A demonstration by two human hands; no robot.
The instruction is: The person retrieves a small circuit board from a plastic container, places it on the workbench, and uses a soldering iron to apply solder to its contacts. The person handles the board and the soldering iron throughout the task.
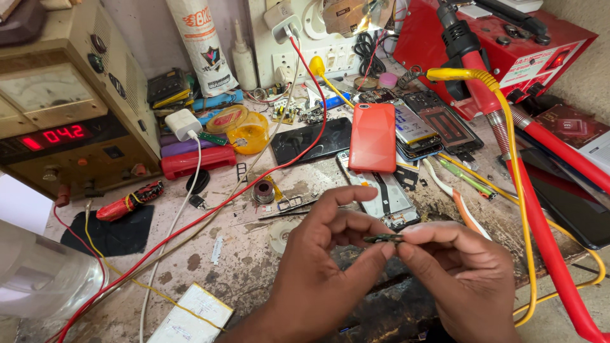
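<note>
In the head view, the left hand [318, 254] and right hand [460, 267] meet fingertip to fingertip, both pinched on a small dark circuit part [383, 239] held between them above the stained workbench [248, 267]; it looks light, thin, stiff and probably fragile, best gripped by its edges. Just beyond the hands lie an opened phone [381, 197] and tweezers [286, 213], farther off an orange phone back [373, 137], while a red-and-yellow hose [527, 209] runs close past the right hand, crowding that side.
</note>
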